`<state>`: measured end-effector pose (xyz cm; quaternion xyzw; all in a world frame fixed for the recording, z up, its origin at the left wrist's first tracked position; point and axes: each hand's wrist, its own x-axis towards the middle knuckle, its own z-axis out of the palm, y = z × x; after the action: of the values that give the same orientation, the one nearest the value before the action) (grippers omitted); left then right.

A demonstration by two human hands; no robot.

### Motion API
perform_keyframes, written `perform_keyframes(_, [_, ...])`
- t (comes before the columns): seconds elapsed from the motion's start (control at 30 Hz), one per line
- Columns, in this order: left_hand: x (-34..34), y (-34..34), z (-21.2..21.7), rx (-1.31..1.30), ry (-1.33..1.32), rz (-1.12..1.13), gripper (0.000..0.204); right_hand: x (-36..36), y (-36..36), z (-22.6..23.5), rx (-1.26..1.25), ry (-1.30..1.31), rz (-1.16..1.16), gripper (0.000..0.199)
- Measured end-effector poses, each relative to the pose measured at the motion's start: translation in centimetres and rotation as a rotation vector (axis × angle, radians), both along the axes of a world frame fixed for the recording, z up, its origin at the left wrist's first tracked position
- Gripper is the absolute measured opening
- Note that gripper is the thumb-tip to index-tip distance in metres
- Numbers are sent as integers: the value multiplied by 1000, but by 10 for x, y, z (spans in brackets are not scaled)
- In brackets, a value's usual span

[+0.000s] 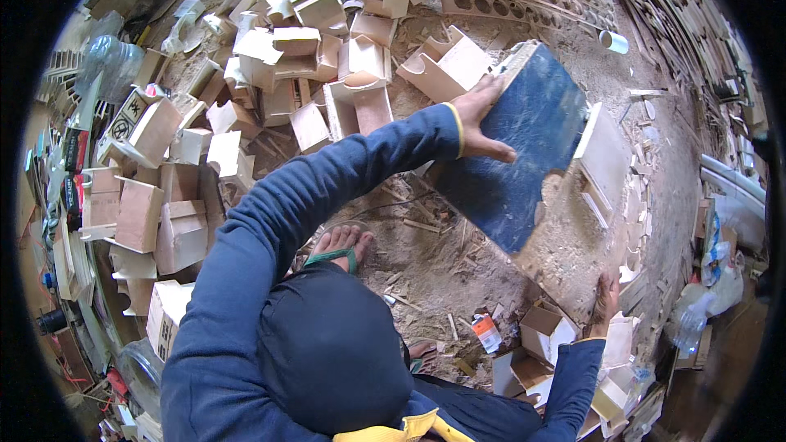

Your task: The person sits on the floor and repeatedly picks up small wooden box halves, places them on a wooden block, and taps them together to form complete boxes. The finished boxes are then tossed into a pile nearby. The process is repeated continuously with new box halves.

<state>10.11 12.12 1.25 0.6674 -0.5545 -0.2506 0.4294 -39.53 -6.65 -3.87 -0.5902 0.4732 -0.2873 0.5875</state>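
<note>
Panel [536,127] with a scuffed blue face is right in front of me, just right of centre. Left hand [479,119] is on its left side: spread, not clenched, thumb out over the blue face, fingers pointing up toward the pale top edge. Right hand [606,307] is at the near end of the sawdust-coated surface [565,245] next to the blue; fingers partly hidden, can't tell if I'm gripping or just touching. Off-white board [603,155] stands at an angle along the panel's right side.

Around it: wooden box [450,65] with half-round cutouts just beyond my left hand. Big heap of similar pale boxes [286,57] up and left, boxes tumbled at various angles. Sheet with rows of round holes [487,6] at the far side, white cylinder [614,41] lying right of it. Orange-and-white container [485,333] on the littered floor below the panel, brown-and-white box [547,329] near my right hand. One foot [340,245] in a green-strapped sandal shows left of the panel.
</note>
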Motion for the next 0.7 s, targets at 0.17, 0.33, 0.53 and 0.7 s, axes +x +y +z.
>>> perform_keyframes(0.17, [29, -10, -26, -84, 566, -95, 99, 14, -9, 3, -81, 5, 59, 53])
perform_keyframes(0.33, [101, -49, -65, 162, -584, 318, 91, 14, -11, 6, -119, 134, 7, 49])
perform_keyframes(0.53, [114, -76, -120, 669, -842, 257, 119, 10, -6, 5, -210, 268, -24, 43])
perform_keyframes(0.7, [168, -69, -116, 433, -551, 349, 48, 17, -3, 12, -291, 383, -10, 39])
